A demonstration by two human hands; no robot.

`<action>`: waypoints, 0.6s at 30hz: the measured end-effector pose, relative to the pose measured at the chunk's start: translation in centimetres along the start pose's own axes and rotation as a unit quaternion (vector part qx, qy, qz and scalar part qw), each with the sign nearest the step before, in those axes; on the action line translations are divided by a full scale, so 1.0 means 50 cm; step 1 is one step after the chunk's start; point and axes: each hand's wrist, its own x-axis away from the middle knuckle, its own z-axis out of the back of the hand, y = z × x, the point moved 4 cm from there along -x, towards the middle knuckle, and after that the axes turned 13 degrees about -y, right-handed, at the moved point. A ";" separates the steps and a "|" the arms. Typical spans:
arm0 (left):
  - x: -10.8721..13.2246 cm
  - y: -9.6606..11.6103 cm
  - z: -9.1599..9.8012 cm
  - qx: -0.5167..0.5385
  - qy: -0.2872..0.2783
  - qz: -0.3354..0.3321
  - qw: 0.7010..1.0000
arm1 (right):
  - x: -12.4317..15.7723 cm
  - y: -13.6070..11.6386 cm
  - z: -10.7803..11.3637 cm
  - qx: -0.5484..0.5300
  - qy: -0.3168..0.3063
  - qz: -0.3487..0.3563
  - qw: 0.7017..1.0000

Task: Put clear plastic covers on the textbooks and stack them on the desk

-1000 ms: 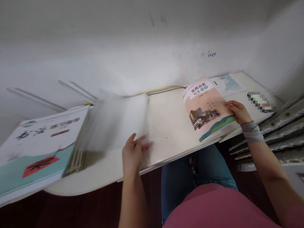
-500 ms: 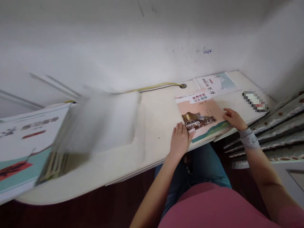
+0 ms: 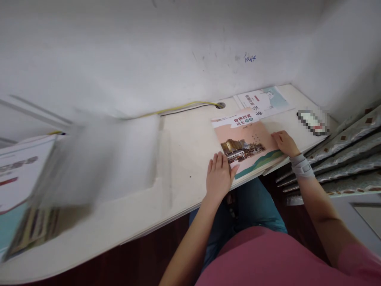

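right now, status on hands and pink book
Left fingers at left edge, right fingers at right edge. Pink book on desk. White booklet just behind.

Soft light is brightening the smooth white wall [image 3: 178, 79], dimming upward | milky blur is smearing left of centre | mosaic is masking a black-edged oblong object [image 3: 312, 122] at right

The left edge cuts off the book stack [image 3: 20, 174]; a pale shape [image 3: 131, 155] beside it is blurred beyond telling. The peach book [image 3: 247, 139] hides part of the teal-and-white booklet [image 3: 268, 100], its smallest print unreadable. Pixel blocks mask an object [image 3: 314, 122] at right.
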 end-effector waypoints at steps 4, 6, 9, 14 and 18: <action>0.000 -0.001 0.000 0.011 0.002 0.001 1.000 | 0.005 -0.002 0.001 -0.010 0.007 0.004 1.000; 0.000 -0.002 0.001 0.014 0.000 0.001 1.000 | 0.006 0.001 0.000 -0.017 0.013 0.004 1.000; 0.000 -0.002 0.002 0.015 -0.003 0.001 1.000 | 0.010 0.004 -0.001 -0.028 0.021 0.014 0.999; -0.001 -0.001 -0.001 0.023 -0.001 0.003 1.000 | 0.022 -0.008 0.011 -0.057 0.018 0.062 0.996; -0.008 0.005 -0.007 0.056 -0.001 0.006 0.998 | 0.039 -0.063 0.018 -0.109 -0.057 0.161 0.979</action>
